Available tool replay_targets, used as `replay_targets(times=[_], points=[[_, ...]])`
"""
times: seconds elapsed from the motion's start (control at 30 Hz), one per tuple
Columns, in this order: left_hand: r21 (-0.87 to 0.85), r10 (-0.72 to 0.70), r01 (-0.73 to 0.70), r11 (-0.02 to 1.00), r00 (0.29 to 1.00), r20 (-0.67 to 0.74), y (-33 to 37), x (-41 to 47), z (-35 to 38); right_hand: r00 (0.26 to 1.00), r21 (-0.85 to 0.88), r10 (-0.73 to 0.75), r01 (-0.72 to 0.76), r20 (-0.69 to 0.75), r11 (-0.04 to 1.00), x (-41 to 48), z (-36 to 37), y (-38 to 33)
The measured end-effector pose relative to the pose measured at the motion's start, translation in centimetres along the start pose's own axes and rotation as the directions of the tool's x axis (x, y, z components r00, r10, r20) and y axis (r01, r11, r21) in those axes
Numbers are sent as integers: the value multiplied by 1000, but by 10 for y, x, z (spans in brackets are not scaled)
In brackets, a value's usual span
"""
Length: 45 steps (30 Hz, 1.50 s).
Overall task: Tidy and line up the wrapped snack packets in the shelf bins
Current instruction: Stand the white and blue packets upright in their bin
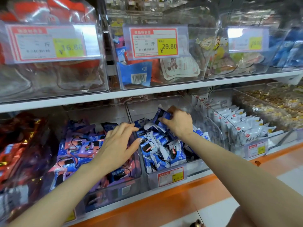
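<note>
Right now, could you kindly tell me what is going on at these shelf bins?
A person is sorting snack packets on the lower shelf. The right hand pinches one blue-and-white packet lifted above the middle bin, which is heaped with the same kind, lying unevenly. The left hand, fingers straight and holding nothing, reaches over the purple packets in the neighbouring bin towards that heap.

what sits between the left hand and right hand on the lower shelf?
Head view: loose blue-and-white packets piled in the clear middle bin. The left hand reaches toward them with straight fingers; the right hand pinches a dark-blue packet.
</note>
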<state>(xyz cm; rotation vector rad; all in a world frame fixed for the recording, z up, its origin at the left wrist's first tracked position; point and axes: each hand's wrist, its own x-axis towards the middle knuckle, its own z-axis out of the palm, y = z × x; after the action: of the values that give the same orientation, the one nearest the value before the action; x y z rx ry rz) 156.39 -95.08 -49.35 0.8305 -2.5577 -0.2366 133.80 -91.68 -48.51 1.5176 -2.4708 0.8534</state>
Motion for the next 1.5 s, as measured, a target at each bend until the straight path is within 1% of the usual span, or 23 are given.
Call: replay_targets(times=[0.07, 0.13, 0.17, 0.23, 0.33, 0.43, 0.5, 0.53, 0.6, 0.63, 0.67, 0.7, 0.77, 0.87, 0.9, 0.97, 1.07, 1.17, 1.23, 1.33, 1.4, 1.47, 1.5], points=[[18, 4, -4, 1000, 1000, 1, 0, 0, -1, 997, 75, 77, -79, 17, 994, 6, -4, 4], [52, 18, -18, 999, 1000, -10, 0, 2, -3, 990, 155, 87, -103, 111, 982, 8, -11, 11], [62, 33, -32, 998, 999, -21, 1, 4, -5, 988, 187, 76, -101, 133, 977, 8, -16, 15], [71, 83, -80, 994, 996, -29, 7, 11, -8, 992, 209, 68, -89, 104, 974, 8, -28, 26], [65, 199, -201, 977, 979, 37, 27, 30, -4, 996, 175, 93, -93, 8, 980, 8, -48, 47], [48, 312, -326, 944, 930, 193, 52, 63, 15, 993, 221, 100, -85, -59, 972, -1, -66, 62], [11, 362, -391, 920, 862, 356, 68, 88, 32, 995, 260, 81, -62, -65, 964, -13, -76, 69], [-1, 362, -406, 914, 814, 454, 75, 98, 41, 995, 272, 78, -60, -54, 960, -18, -78, 73], [32, 322, -431, 902, 718, 617, 86, 112, 58, 997, 266, 76, -69, -15, 962, -25, -80, 80], [66, 297, -449, 891, 687, 663, 90, 116, 65, 998, 239, 63, -64, 15, 969, -27, -80, 83], [101, 279, -465, 880, 675, 683, 93, 118, 71, 998, 202, 37, -48, 57, 978, -28, -80, 86], [131, 273, -479, 868, 682, 678, 94, 120, 75, 994, 156, 3, -20, 109, 988, -29, -80, 88], [181, 294, -495, 850, 731, 615, 92, 122, 78, 972, 68, -70, 56, 223, 996, -31, -82, 90], [247, 308, -484, 839, 798, 518, 79, 127, 74, 898, -2, -116, 129, 425, 992, -35, -84, 93], [261, 291, -465, 846, 812, 505, 73, 129, 71, 865, -79, -126, 187, 486, 979, -35, -84, 94], [281, 238, -416, 865, 832, 501, 63, 135, 63, 816, -259, -140, 333, 560, 907, -36, -82, 96], [324, 159, -371, 871, 834, 529, 51, 139, 56, 812, -417, -166, 449, 559, 790, -39, -78, 98], [370, 85, -329, 869, 835, 544, 40, 135, 54, 818, -481, -213, 501, 534, 720, -43, -74, 99], [399, 42, -293, 869, 846, 531, 36, 133, 51, 817, -490, -245, 523, 522, 697, -45, -72, 98], [463, 12, -273, 843, 871, 492, 34, 133, 45, 809, -505, -284, 553, 514, 662, -45, -67, 94], [460, -14, -225, 859, 888, 459, 33, 134, 43, 806, -509, -284, 558, 519, 655, -43, -66, 92], [443, -29, -172, 880, 911, 412, 31, 135, 42, 822, -505, -292, 540, 489, 674, -40, -66, 91], [432, -45, -136, 892, 923, 383, 30, 135, 41, 842, -494, -304, 514, 446, 701, -39, -66, 91]])
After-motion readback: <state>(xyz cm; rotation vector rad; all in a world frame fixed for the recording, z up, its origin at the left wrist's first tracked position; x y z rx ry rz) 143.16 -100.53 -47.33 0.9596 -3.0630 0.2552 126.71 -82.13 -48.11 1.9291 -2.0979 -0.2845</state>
